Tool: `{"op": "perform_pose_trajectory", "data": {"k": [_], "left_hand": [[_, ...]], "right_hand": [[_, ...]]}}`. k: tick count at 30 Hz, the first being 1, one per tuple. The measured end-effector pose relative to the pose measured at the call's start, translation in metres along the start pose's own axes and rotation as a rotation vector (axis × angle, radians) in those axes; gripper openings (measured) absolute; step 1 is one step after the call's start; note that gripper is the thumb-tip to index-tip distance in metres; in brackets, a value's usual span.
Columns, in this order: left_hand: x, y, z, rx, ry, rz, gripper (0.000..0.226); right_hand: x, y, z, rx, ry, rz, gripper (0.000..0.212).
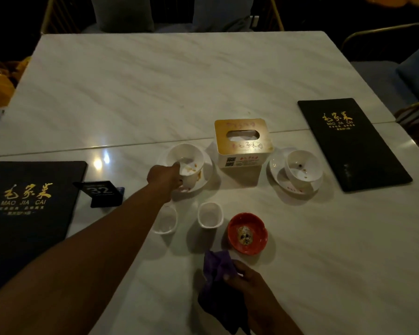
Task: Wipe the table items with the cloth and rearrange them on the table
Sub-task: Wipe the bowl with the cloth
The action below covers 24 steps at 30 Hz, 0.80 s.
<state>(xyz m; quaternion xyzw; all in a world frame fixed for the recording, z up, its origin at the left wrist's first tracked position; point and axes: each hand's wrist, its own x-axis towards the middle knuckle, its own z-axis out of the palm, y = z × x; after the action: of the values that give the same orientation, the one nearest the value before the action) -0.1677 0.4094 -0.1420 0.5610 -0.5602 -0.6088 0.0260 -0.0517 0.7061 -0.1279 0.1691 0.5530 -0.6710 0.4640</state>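
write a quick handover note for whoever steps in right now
Left hand: grips the rim of the left bowl, which sits on its plate.
Right hand: holds the cloth low over the table.
Right bowl is on the right plate, with the tissue box between the bowls. The cup and red dish are in front.
Done: nothing looks wiped, and both bowls show stains.
Left: wipe everything, then rearrange.
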Motion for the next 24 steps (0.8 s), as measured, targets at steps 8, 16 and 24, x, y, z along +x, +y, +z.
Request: {"op": "perform_pose_trajectory", "data": {"k": [8, 16, 24], "left_hand": [[0.007, 0.002, 0.007, 0.311, 0.067, 0.118, 0.043], [-0.027, 0.006, -0.013, -0.109, -0.084, 0.122, 0.045], [-0.104, 0.003, -0.06, -0.257, -0.397, 0.232, 0.04]], "right_hand": [[-0.006, -0.008, 0.006, -0.03, 0.003, -0.032, 0.032], [-0.024, -0.033, 0.017, 0.098, -0.088, -0.027, 0.036], [-0.064, -0.075, 0.046, 0.13, -0.09, -0.141, 0.029]]}}
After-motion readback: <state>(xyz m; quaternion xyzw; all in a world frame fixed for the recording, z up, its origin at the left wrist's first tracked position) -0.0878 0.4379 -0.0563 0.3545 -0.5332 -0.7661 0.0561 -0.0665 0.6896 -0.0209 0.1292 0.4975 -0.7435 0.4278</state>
